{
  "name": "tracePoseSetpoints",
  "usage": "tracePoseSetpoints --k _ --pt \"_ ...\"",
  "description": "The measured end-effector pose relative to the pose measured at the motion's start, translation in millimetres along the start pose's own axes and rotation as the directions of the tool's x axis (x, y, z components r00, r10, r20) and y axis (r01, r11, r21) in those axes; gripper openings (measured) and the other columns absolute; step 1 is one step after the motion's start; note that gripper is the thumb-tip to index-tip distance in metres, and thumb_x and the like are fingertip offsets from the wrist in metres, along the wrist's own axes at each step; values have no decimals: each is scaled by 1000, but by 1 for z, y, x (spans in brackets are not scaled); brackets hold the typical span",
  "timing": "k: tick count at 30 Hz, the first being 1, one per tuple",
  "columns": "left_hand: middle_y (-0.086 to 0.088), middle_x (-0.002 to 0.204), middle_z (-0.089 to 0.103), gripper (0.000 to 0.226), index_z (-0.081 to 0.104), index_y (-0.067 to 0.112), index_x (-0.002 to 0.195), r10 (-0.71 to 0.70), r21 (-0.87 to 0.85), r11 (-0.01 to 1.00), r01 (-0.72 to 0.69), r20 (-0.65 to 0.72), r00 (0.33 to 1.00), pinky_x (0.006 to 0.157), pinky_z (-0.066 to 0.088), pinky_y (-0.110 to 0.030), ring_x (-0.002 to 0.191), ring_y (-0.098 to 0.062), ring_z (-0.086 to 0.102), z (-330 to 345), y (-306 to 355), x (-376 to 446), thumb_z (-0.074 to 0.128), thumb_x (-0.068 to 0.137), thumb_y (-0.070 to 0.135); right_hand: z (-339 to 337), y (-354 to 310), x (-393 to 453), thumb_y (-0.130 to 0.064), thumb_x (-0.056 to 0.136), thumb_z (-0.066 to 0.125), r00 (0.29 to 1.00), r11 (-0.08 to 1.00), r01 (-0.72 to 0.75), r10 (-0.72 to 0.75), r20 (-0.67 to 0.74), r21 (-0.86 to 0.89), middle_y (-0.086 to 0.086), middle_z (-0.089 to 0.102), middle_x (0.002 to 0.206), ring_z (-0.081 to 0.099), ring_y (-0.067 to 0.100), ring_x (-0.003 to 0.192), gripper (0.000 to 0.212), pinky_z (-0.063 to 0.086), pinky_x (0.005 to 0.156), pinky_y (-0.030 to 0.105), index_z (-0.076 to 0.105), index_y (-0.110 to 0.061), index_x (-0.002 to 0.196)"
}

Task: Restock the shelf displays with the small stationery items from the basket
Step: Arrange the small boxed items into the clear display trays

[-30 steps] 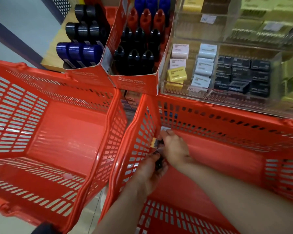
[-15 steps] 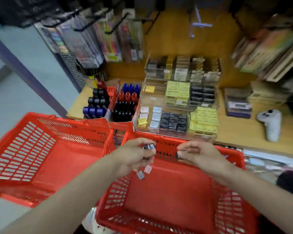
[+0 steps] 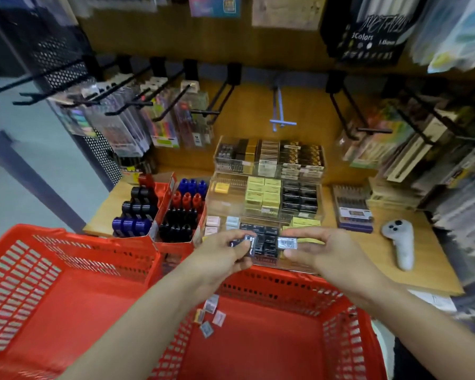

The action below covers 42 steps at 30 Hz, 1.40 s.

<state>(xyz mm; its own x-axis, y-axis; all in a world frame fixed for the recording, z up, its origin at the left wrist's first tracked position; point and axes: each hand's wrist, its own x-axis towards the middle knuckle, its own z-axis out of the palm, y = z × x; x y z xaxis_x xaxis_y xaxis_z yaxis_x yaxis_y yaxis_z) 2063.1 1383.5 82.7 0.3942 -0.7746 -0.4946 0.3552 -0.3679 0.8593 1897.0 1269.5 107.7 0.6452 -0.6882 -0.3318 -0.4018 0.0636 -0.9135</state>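
Stationery items: two small packs were held up just in front of the clear acrylic display (image 3: 266,204), above far rim of the right red basket (image 3: 285,286).
L hand (image 3: 220,259): fingers & thumb curled round a dark small pack (image 3: 248,244), maybe more than one, can't tell.
R hand (image 3: 324,253): thumb & fingertips pinched a pale labelled pack (image 3: 287,243), just right of the dark one, the two near but apart.
Loose packs (image 3: 210,315): four or so lay on the right basket's floor, near its left wall, below display.
Left red basket (image 3: 52,283): sat left of display, touching the right basket.
Marker boxes (image 3: 159,212): red cartons w/ black, blue, red caps, just left of display on wooden surface (image 3: 422,259).
White controller (image 3: 399,242): lay on surface, well right of display.
Hooks (image 3: 137,105): pen packs hung above & left of display.
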Motion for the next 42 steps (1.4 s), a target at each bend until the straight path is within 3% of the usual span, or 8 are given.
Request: tracePoseSetpoints --k 6,11,17,25,28,31,35,42 --pt "-8 103 60 10 62 10 106 0 -119 993 -7 -58 998 79 59 -26 81 -14 62 15 -2 15 60 96 12 10 7 16 -20 82 79 996 987 12 -26 -87 -162 -5 76 79 73 13 80 23 57 75 39 72 -32 101" --pt "-13 116 61 13 63 6 107 -56 -243 970 18 -150 987 76 61 -29 93 -21 66 9 2 24 61 95 5 9 10 23 -28 83 76 980 955 93 -137 -142 -280 -3 73 76 63 7 56 21 49 51 21 71 -37 102" --pt "-16 94 74 7 71 1 91 -111 -420 900 113 30 993 69 60 -30 82 -24 73 12 10 14 71 89 8 27 4 23 -14 79 81 954 945 230 -266 -140 -232 -7 72 79 66 -2 76 27 47 62 6 70 -33 96" --pt "-19 114 69 32 68 -6 109 -38 -455 889 53 43 998 73 57 -24 89 -20 72 -12 17 18 73 85 15 19 -16 43 -21 85 75 962 936 264 -273 -7 -233 -11 74 88 72 2 75 20 58 73 19 74 -24 105" --pt "-21 113 69 34 69 -5 109 -64 -536 843 47 -14 998 68 58 -23 86 -21 72 -39 19 23 73 81 14 15 -8 75 -16 92 66 945 753 230 -325 -45 -616 -12 73 95 69 1 85 18 54 84 16 74 -23 107" --pt "-22 104 73 29 70 -5 104 -113 -573 818 52 -71 991 65 59 -24 89 -23 74 -62 15 24 71 80 12 36 13 104 -16 91 68 965 535 232 -232 123 -813 6 71 114 66 20 105 26 52 97 32 71 -14 117" --pt "-23 106 72 38 69 -5 108 -137 -568 820 67 -81 987 65 59 -25 96 -26 73 -63 9 25 74 74 12 60 35 124 -23 88 73 979 377 191 -135 151 -906 14 68 113 65 30 106 30 53 93 40 69 -10 114" --pt "-22 113 70 38 70 -5 107 -112 -555 830 66 -50 992 68 59 -27 99 -25 72 -61 7 27 76 73 12 71 57 133 -11 85 72 982 288 163 -136 128 -944 12 69 106 66 31 100 19 56 81 39 68 -11 103"
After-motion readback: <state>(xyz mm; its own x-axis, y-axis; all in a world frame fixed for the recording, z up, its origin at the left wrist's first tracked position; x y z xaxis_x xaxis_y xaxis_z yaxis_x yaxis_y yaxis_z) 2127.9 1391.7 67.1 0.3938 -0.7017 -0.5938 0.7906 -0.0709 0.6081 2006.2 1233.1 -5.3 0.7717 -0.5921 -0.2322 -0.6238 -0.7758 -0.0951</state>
